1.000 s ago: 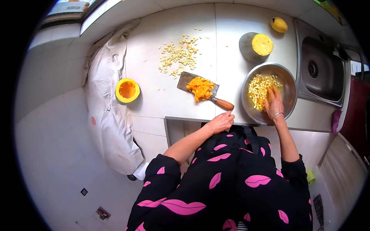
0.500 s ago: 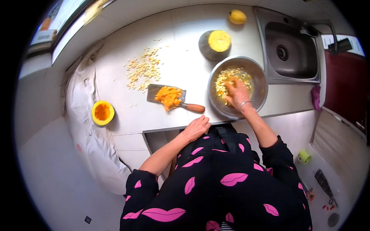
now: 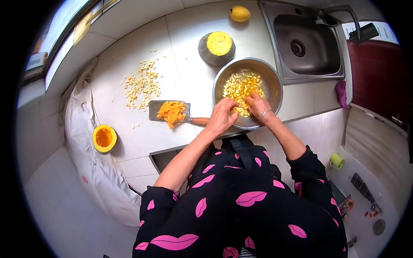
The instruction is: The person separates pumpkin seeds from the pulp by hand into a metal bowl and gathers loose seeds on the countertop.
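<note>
A steel bowl (image 3: 278,92) at the counter's front edge holds pale pumpkin seeds (image 3: 243,86) with orange bits in some liquid. My right hand (image 3: 259,106), with a bracelet at the wrist, is inside the bowl, its fingers closed together down among the seeds. Over the bowl's near left rim is my left hand (image 3: 222,116), fingers curled and thumb toward them; whatever it pinches is too small to make out. Left of it lies a cleaver (image 3: 154,111) with a wooden handle, orange pumpkin pulp (image 3: 172,112) heaped on its blade.
A cut pumpkin (image 3: 217,48) stands behind the bowl, near a yellow fruit (image 3: 239,13). The sink (image 3: 277,51) is at the right. Loose seeds (image 3: 144,84) are scattered at left, and a hollowed pumpkin piece (image 3: 104,138) sits by the white cloth (image 3: 81,142).
My left hand has risen from the counter edge beside the cleaver handle to the bowl's rim. My right hand has drawn nearer within the bowl. The whole view has shifted slightly.
</note>
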A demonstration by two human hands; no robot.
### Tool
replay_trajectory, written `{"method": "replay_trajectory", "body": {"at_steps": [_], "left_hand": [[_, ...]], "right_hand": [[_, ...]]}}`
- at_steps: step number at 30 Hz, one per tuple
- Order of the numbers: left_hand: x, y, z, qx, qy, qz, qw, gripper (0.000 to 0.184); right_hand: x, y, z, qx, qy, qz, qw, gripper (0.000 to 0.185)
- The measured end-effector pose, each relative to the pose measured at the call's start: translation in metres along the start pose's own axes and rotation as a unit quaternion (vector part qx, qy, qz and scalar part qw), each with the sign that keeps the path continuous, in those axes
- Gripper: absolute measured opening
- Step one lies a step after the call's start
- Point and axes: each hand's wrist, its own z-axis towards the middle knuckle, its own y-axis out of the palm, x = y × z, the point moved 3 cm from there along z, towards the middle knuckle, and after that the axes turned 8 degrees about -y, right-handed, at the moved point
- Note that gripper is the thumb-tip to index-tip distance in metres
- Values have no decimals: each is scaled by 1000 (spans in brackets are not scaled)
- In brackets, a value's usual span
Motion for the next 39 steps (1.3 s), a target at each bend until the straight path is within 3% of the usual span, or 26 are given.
{"method": "replay_trajectory", "body": {"at_steps": [1, 3, 5, 6, 10, 13, 17, 21, 24, 28, 31, 32, 34, 39], "left_hand": [[-1, 0, 4, 18, 32, 24, 999, 23], [-6, 0, 7, 54, 95, 72, 991, 29], [-11, -1, 9, 43, 59, 81, 994, 32], [-12, 0, 10, 44, 47, 94, 993, 31], [-16, 15, 16, 17, 18, 164, 986, 27], [-22, 38, 20, -47, 0, 262, 964, 24], [-33, 60, 23, -35, 93, 319, 943, 12], [-26, 51, 27, -69, 50, 293, 952, 9], [-20, 41, 26, -49, 54, 280, 957, 9], [-15, 37, 25, -17, 84, 262, 961, 9], [-6, 27, 23, 32, 121, 209, 970, 12], [-3, 23, 23, 48, 122, 178, 975, 12], [-4, 17, 22, 55, 87, 118, 988, 12], [3, 3, 27, 21, -45, -64, 997, 10]], "right_hand": [[8, 4, 1, -25, 11, 14, 1000, 32], [15, -9, 0, 122, 27, 24, 992, 32], [5, -40, -5, 209, 93, 46, 972, 36], [-8, -52, -9, 223, 71, -57, 970, 43], [-14, -34, -14, 129, 86, -18, 988, 45], [-23, -27, -6, 150, 102, 8, 983, 40], [-22, -12, -4, 52, 42, 23, 998, 23], [-2, -40, 5, 239, 21, -18, 971, 16], [15, -54, 24, 253, 69, -45, 964, 15], [23, -40, 39, 138, 88, -130, 978, 21], [28, -44, 33, 171, 88, -9, 981, 23], [32, -44, 30, 159, 124, 165, 966, 21], [18, -55, 18, 118, 183, 492, 843, 17], [-26, -84, -4, 115, 130, 699, 694, 17]]}}
